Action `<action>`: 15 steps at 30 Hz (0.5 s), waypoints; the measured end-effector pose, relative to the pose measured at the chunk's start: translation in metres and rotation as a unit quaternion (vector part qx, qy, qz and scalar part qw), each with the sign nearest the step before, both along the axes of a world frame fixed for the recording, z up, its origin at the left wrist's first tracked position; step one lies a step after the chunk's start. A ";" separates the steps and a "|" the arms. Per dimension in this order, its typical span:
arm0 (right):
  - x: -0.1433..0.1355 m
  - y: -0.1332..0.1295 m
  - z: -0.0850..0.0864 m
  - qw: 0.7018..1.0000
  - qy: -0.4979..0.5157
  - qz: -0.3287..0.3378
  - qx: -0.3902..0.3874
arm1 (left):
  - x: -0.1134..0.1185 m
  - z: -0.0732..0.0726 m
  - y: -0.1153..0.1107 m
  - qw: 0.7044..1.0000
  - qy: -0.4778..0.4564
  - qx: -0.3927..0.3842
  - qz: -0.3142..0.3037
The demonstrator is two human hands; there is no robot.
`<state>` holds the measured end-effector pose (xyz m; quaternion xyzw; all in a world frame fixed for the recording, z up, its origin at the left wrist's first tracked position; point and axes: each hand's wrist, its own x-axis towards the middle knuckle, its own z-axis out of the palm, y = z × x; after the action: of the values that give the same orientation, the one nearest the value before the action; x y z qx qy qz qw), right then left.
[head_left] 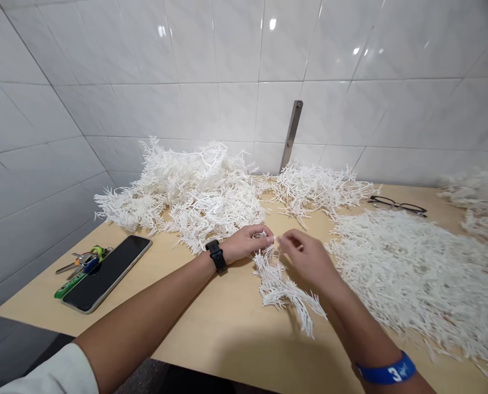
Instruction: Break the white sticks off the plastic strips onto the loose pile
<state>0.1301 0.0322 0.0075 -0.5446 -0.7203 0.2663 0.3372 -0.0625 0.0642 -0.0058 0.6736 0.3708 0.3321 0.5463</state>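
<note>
My left hand (250, 242), with a black watch on its wrist, is closed on a branched white plastic sprig (282, 284). The sprig's thin twigs hang below the fingers and spread over the table toward me. Close beside it on the right, my right hand (307, 254) is pinched near the sprig's upper end, at the left fingertips. Whatever lies between the right fingertips is too small to make out. A blue wristband (387, 372) circles my right forearm.
A heap of branched white sprigs (202, 191) lies at the back left, a smaller heap (321, 186) behind my hands. Loose white pieces (424, 268) spread at right, below black glasses (397, 204). A phone (108, 273) and keys (81, 262) lie at left. A metal bracket (292, 134) stands against the tiled wall.
</note>
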 end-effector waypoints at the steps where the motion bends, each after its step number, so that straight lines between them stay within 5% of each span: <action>1: -0.006 0.000 -0.002 0.999 0.002 0.042 -0.031 | 0.000 0.000 0.000 1.000 0.003 0.011 -0.002; 8: -0.010 -0.001 -0.008 0.984 0.085 0.138 -0.079 | 0.003 0.000 -0.002 0.997 -0.042 -0.032 -0.064; 15: 0.001 0.003 -0.002 0.910 0.314 0.169 -0.212 | -0.004 0.000 -0.001 0.978 -0.127 -0.123 -0.106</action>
<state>0.1315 0.0354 0.0059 -0.3618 -0.5853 0.6225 0.3728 -0.0668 0.0629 -0.0062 0.5886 0.2629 0.3071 0.7001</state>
